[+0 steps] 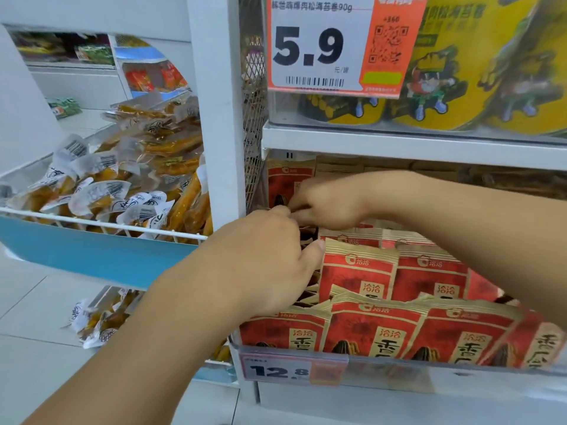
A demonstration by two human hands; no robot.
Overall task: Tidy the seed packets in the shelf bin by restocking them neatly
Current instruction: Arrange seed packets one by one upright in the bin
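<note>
Both hands work at the back-left corner of the shelf bin [429, 365]: the right hand [329, 207] and left hand [264, 262] have their fingers curled onto an upright seed packet [287, 182] there — exactly what each pinches is hidden. Best to seat it square against the wall, aligned with the red packet rows [399, 271] in front — top edges level.

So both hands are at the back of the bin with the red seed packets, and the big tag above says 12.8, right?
Almost. The head view shows both hands, left hand and right hand, at the back left of the bin of red seed packets. But the big tag above says 5.9. The 12.8 is on the small tag on the bin's front.
</note>
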